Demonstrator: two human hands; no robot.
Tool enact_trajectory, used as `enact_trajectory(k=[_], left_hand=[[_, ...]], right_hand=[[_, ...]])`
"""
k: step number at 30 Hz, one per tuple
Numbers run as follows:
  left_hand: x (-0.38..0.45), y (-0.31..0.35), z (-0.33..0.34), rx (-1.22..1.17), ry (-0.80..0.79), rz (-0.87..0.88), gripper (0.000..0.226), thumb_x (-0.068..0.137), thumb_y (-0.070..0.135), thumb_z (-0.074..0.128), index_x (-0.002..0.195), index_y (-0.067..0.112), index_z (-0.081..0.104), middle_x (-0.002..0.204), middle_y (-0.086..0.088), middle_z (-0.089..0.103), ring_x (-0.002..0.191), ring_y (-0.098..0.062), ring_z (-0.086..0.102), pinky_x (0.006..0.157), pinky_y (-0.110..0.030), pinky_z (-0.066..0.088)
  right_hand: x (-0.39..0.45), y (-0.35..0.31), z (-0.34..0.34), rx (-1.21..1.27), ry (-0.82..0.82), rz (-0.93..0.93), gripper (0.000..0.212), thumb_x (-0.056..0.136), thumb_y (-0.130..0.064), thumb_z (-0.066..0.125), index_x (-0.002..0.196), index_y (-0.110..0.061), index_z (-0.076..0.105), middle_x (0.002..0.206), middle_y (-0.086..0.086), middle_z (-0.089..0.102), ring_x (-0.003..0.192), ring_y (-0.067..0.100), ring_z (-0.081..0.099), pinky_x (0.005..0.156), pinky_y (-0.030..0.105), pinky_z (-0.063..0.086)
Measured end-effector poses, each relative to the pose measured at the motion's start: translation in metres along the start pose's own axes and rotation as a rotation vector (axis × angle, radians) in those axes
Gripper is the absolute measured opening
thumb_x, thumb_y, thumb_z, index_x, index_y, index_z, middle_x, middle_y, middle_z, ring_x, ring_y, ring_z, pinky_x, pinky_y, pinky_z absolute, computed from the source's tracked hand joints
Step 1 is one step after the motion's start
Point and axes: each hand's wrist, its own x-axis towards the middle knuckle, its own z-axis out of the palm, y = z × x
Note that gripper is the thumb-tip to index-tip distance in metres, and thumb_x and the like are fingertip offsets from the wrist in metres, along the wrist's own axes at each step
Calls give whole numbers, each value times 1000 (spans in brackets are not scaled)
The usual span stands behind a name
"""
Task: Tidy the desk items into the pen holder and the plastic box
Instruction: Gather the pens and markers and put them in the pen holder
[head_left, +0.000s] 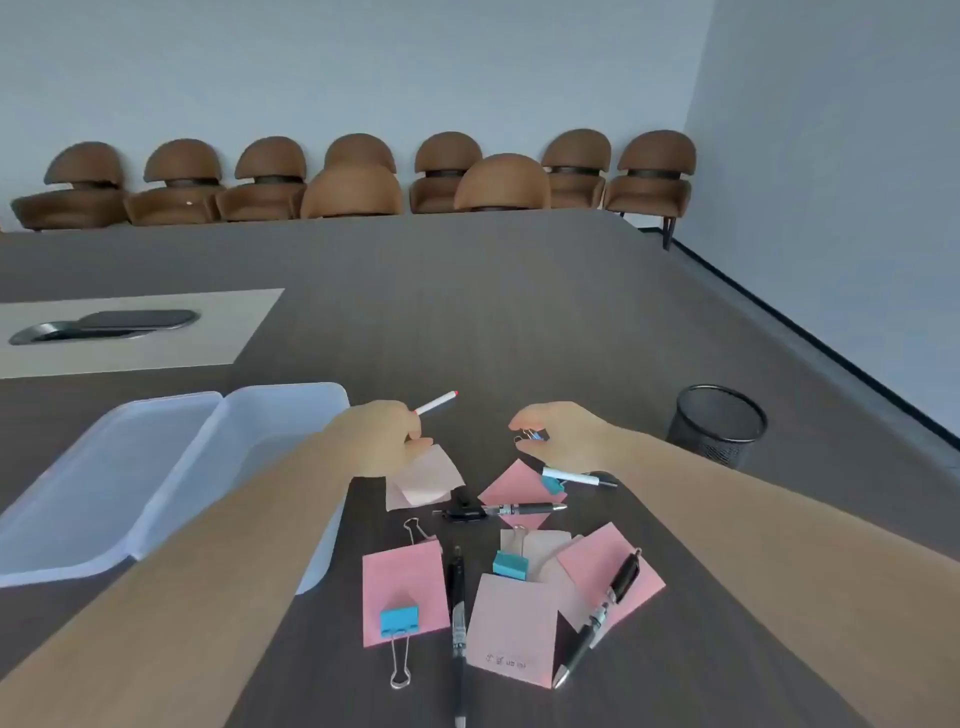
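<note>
My left hand (382, 434) grips a white pen with a red tip (437, 402), which points up and to the right. Fingers of my right hand (566, 434) pinch a small blue binder clip (532, 434) just above the table. The clear plastic box (270, 431) lies open at the left, its lid (104, 483) folded out flat. At the right stands a black mesh pen holder (719, 423). Below my hands lie pink sticky notes (405, 592), several black pens (457, 623), a white marker (576, 476) and blue binder clips (399, 621).
The dark table (519, 312) has a pale inset panel with a black cable hatch (104, 325) at the far left. Brown chairs (353, 189) line the far edge and the wall. The table's right edge runs diagonally past the pen holder.
</note>
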Motion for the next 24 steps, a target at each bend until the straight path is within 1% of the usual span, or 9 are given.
enact_trajectory(k=[6,8,10,12,14,16,18,20,24], left_hand=[[5,-7,36,36,97,21,36,95,37,45,92,12,70,97,-3,58,92,-24,59,80,-39,50],[-2,-5,43,8,151,30,32,95,34,48,92,11,69,92,-1,54,90,-23,57,79,-37,49],[-11,5,49,-18,179,54,27,93,34,51,98,15,68,92,4,49,96,-21,55,79,-34,46],[-20,21,54,-12,195,96,29,90,38,53,109,19,65,100,5,52,104,-19,55,84,-34,46],[-28,40,59,-10,211,140,33,90,38,53,117,21,61,113,4,57,109,-18,55,87,-34,47],[-32,58,64,-15,199,191,31,91,34,52,118,19,59,116,2,58,108,-20,56,85,-34,48],[-33,75,69,-4,156,228,25,91,26,51,112,14,56,112,-3,59,103,-24,58,81,-36,49],[-31,87,73,27,129,222,21,90,16,50,109,10,53,109,-8,57,101,-28,58,79,-41,50],[-25,97,76,79,146,196,29,84,-2,49,111,7,51,109,-12,56,100,-31,57,70,-37,42]], right_hand=[[1,34,29,41,147,77,31,95,-18,50,124,-14,60,123,5,65,114,26,59,99,38,48],[-7,39,34,46,210,63,29,95,-19,51,121,-13,61,119,6,66,112,25,59,98,38,48],[-18,42,37,0,253,63,28,95,-21,52,120,-13,62,113,6,66,107,25,60,93,35,49],[-31,43,40,-94,268,76,27,95,-22,50,118,-15,62,110,5,66,100,25,59,84,33,49],[-39,44,44,-200,222,97,27,93,-17,47,116,-14,62,110,5,66,94,24,58,77,32,48],[-44,42,49,-267,167,124,31,89,-10,48,117,-13,60,113,7,64,94,25,57,78,35,49],[-45,40,54,-294,139,164,37,85,-2,47,119,-13,57,114,8,62,99,27,58,80,36,51],[-45,39,57,-314,137,185,40,83,3,45,118,-12,57,112,10,60,97,28,59,76,36,50],[-47,39,47,-303,229,190,35,82,5,46,114,-7,55,104,12,56,85,25,50,72,36,46]])
